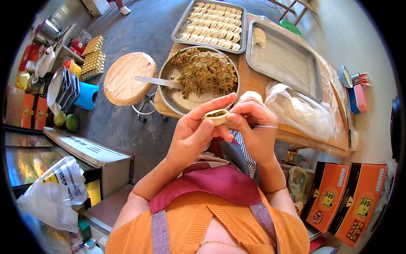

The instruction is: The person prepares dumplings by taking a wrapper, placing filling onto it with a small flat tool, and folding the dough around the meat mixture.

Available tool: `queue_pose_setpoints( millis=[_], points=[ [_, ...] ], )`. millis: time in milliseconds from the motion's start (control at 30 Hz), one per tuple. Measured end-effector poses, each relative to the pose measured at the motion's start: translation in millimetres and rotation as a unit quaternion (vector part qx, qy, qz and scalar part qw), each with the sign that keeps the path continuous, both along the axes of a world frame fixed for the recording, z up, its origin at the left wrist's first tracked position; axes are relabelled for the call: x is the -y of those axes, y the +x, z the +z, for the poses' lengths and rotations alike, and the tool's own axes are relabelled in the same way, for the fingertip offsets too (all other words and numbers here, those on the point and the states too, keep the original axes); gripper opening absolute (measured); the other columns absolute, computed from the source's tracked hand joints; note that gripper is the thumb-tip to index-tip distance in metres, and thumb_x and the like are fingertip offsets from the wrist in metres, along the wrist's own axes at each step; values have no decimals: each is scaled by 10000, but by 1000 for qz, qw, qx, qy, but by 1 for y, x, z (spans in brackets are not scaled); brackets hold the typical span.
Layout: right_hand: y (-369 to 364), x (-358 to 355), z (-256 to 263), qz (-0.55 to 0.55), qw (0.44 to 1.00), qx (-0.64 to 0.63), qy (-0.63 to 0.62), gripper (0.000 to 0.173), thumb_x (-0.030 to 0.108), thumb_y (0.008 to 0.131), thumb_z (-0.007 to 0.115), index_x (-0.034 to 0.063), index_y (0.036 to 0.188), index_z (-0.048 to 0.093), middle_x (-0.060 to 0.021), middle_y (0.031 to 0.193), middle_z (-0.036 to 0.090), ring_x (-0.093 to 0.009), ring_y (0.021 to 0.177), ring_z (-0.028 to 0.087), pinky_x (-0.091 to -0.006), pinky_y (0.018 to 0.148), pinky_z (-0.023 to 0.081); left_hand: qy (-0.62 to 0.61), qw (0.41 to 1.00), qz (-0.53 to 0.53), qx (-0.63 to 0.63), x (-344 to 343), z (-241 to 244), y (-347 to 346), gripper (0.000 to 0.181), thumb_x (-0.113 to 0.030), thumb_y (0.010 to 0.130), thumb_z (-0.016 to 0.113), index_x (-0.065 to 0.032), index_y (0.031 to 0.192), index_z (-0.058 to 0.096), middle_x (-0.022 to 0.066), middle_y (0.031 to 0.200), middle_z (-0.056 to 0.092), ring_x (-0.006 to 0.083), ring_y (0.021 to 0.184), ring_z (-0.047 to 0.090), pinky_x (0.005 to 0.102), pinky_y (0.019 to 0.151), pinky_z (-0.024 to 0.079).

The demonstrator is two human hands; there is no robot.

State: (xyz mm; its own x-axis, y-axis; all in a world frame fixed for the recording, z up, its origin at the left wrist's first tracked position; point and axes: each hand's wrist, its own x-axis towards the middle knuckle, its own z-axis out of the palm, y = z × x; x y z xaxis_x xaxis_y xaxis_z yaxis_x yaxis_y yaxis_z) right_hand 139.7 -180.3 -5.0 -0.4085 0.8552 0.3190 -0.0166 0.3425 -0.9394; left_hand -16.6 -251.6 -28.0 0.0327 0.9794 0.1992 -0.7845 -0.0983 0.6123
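Note:
Between the fingers of my left hand and my right hand is a partly folded dumpling, its filling showing along the upper side. My right thumb and fingers pinch its right end. Behind my hands a round metal pan holds a mound of chopped filling, with a flat metal spatula resting across its left rim. Rows of folded dumplings fill a metal tray beyond it. A second metal tray has a short row of dumplings at its upper left corner.
A plastic bag with pale dough lies on the wooden table at right. Left of the pan stands a round stool with a covered seat. Orange boxes are at lower right. A person's foot shows at far upper left.

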Motion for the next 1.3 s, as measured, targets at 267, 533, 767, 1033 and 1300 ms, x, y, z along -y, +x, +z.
queue_pose_setpoints(
  millis=[267, 533, 767, 1033, 1300],
  points=[
    [11, -1, 15, -23, 972, 82, 218, 163, -49, 782, 779, 7, 931, 748, -92, 839, 659, -191, 706, 639, -294, 618, 510, -41, 954, 136, -264, 8, -1, -2, 395, 105, 934, 624, 68, 1322, 555, 161, 1281, 665, 172, 1069, 681, 282, 918, 568],
    [14, -7, 17, -6, 923, 123, 363, 265, -36, 693, 779, 20, 949, 737, -80, 868, 653, -242, 731, 644, -329, 607, 512, -18, 959, 122, -255, 6, 12, 5, 571, 126, 925, 625, -9, 1450, 446, 169, 1277, 677, 183, 1064, 701, 280, 905, 586],
    [16, -11, 27, 64, 890, 191, 410, 270, -37, 681, 754, 30, 939, 704, -72, 853, 635, -258, 719, 645, -344, 572, 510, 3, 896, 181, -406, 6, 9, 3, 603, 69, 922, 674, -35, 1466, 435, 163, 1219, 718, 159, 1004, 722, 279, 814, 598],
    [9, -3, 26, 5, 930, 120, 348, 216, -21, 757, 783, 23, 962, 728, -96, 883, 648, -243, 739, 658, -331, 617, 530, -87, 945, 76, -305, 3, 13, 5, 386, 27, 935, 680, 5, 1311, 594, 98, 1092, 729, 142, 939, 706, 273, 795, 579],
    [14, -5, 20, 47, 958, 129, 252, 225, -10, 798, 783, 38, 1016, 757, -95, 898, 646, -232, 728, 641, -324, 649, 524, -53, 924, 86, -368, 1, -10, 2, 266, 39, 934, 622, 31, 1197, 667, 68, 1029, 696, 119, 896, 655, 259, 787, 538]
  ],
)
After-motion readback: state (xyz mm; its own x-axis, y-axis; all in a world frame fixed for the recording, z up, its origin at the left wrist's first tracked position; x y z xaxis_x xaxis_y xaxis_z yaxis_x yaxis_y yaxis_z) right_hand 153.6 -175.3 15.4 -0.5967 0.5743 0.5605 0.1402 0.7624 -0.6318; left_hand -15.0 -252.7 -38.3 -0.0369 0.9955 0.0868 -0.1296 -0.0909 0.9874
